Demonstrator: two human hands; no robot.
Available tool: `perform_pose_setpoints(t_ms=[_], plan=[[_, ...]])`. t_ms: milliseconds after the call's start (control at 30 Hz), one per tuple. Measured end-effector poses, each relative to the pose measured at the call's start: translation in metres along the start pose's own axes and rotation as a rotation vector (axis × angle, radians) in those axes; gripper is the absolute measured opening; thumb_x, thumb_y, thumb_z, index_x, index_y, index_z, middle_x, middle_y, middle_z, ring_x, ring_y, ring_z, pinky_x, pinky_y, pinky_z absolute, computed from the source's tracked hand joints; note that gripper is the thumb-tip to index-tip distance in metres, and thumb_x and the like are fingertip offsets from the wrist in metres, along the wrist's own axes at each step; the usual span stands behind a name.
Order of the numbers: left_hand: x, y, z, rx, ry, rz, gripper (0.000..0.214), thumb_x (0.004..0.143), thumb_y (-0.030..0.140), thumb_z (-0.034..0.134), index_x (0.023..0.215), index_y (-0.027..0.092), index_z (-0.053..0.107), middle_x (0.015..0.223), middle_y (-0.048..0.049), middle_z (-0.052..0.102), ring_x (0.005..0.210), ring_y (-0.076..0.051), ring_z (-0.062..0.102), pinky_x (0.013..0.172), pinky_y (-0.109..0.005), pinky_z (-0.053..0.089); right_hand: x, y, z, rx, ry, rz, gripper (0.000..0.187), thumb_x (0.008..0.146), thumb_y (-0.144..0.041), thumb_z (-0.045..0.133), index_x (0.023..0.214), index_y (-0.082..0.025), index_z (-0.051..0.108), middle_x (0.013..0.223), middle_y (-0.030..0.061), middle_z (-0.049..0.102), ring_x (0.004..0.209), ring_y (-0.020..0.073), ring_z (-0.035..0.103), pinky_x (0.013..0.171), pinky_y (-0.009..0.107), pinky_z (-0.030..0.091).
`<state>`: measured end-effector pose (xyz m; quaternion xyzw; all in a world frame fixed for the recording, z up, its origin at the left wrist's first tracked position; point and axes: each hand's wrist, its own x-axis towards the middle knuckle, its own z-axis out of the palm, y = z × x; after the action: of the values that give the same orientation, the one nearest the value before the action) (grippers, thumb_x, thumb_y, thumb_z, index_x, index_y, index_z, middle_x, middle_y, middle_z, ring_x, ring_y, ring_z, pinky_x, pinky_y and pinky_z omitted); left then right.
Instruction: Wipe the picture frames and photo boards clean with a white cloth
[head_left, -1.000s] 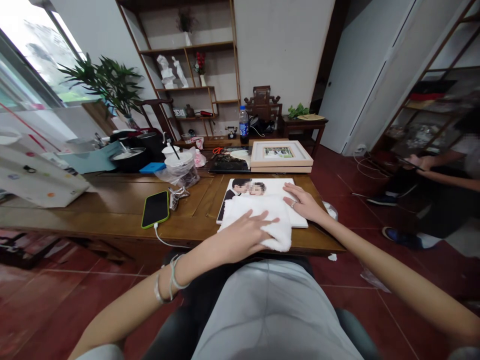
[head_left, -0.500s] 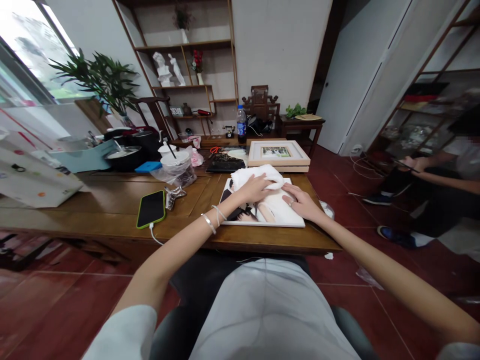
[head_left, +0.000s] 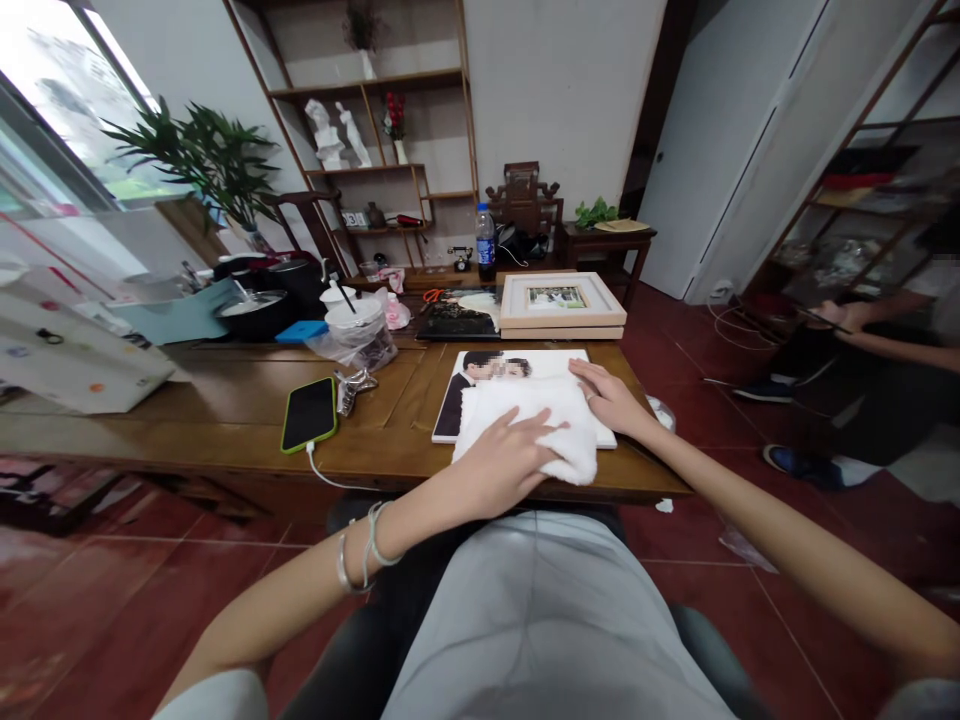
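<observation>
Drawn nearer, the white cloth under my spread left hand bares the far end of the photo panel on the worktop, my right hand flat on the panel's right.

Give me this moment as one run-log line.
left hand: spread on white cloth | right hand: on photo panel | cloth: over panel's lower part | phone: on table

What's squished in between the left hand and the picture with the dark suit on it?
A white cloth lies between the left hand and the picture, as the head view shows.
</observation>
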<state>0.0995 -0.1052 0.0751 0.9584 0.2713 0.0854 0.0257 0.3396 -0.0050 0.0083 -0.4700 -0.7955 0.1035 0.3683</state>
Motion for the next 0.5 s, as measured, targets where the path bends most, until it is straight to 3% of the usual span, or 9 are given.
perform_pose_setpoints(t_ms=[100, 267, 367, 500], plan=[[-0.005, -0.011, 0.003, 0.015, 0.022, -0.064, 0.029, 0.089, 0.020, 0.046, 0.114, 0.026, 0.060, 0.138, -0.0056, 0.046, 0.133, -0.020, 0.032, 0.110, -0.043, 0.024, 0.000, -0.002, -0.001, -0.022, -0.010, 0.010, 0.039, 0.084, -0.022, 0.045, 0.120, -0.017, 0.059, 0.131, 0.0095, 0.054, 0.126, 0.0237, 0.045, 0.108, 0.044, 0.034], [0.010, -0.073, 0.008, 0.075, 0.070, -0.235, 0.030, 0.089, 0.024, 0.046, 0.116, 0.023, 0.059, 0.136, -0.0072, 0.048, 0.133, -0.025, 0.033, 0.108, -0.046, 0.027, 0.000, -0.005, -0.002, -0.013, -0.016, 0.033, 0.037, 0.084, -0.023, 0.048, 0.119, -0.021, 0.060, 0.131, 0.0078, 0.055, 0.126, 0.0239, 0.045, 0.108, 0.046, 0.033], [0.030, -0.102, 0.008, 0.068, 0.153, -0.299, 0.031, 0.089, 0.023, 0.044, 0.115, 0.021, 0.060, 0.130, -0.0074, 0.053, 0.126, -0.027, 0.042, 0.103, -0.044, 0.033, 0.000, -0.006, -0.002, 0.001, -0.022, 0.050, 0.038, 0.084, -0.024, 0.048, 0.119, -0.019, 0.060, 0.133, 0.0097, 0.053, 0.127, 0.0245, 0.044, 0.109, 0.046, 0.032], [0.073, -0.105, 0.007, -0.134, 0.284, -0.204, 0.031, 0.092, 0.027, 0.037, 0.101, 0.015, 0.065, 0.107, -0.0077, 0.065, 0.099, -0.023, 0.059, 0.088, -0.034, 0.044, 0.000, -0.006, -0.002, 0.010, -0.024, 0.042, 0.039, 0.084, -0.025, 0.048, 0.121, -0.021, 0.059, 0.133, 0.0077, 0.053, 0.128, 0.0250, 0.043, 0.109, 0.047, 0.031]])
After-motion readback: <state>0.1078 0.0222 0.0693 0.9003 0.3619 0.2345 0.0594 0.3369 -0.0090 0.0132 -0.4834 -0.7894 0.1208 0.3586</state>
